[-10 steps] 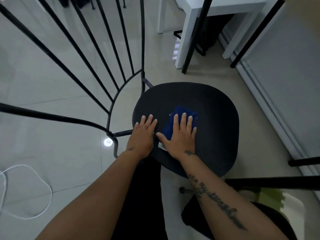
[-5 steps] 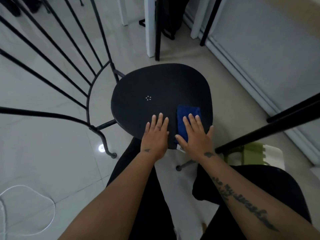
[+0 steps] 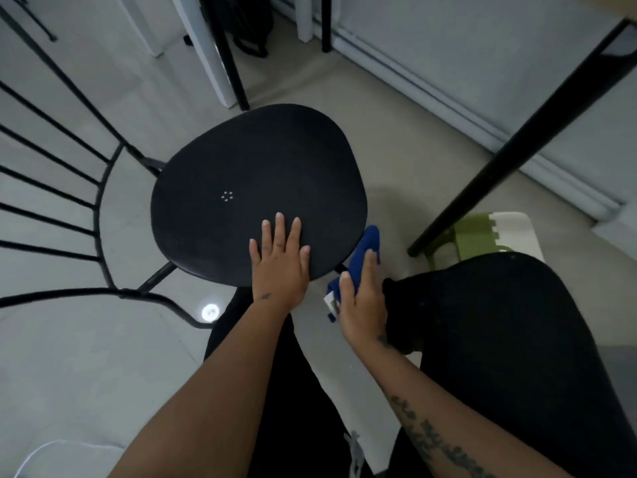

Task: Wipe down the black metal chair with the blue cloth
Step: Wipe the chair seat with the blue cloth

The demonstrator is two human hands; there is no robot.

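Note:
The black metal chair (image 3: pixel 248 174) lies tipped with its round seat facing me and its thin back bars fanning out to the left. My left hand (image 3: pixel 279 260) rests flat on the near edge of the seat, fingers spread. My right hand (image 3: pixel 362 298) presses the folded blue cloth (image 3: pixel 365 250) against the seat's right rim, with the cloth hanging past the edge. A small white tag shows at the cloth's lower end.
A black table leg (image 3: pixel 510 146) slants across the right. White furniture legs (image 3: pixel 206 50) stand behind the chair. A green and white item (image 3: pixel 482 232) lies on the floor at right. My dark-clothed knees fill the bottom. A white cable (image 3: pixel 51 446) sits bottom left.
My right hand slid the blue cloth from the middle of the seat rightward and off onto the right rim. My left hand stayed flat on the seat. The view swung left over the chair.

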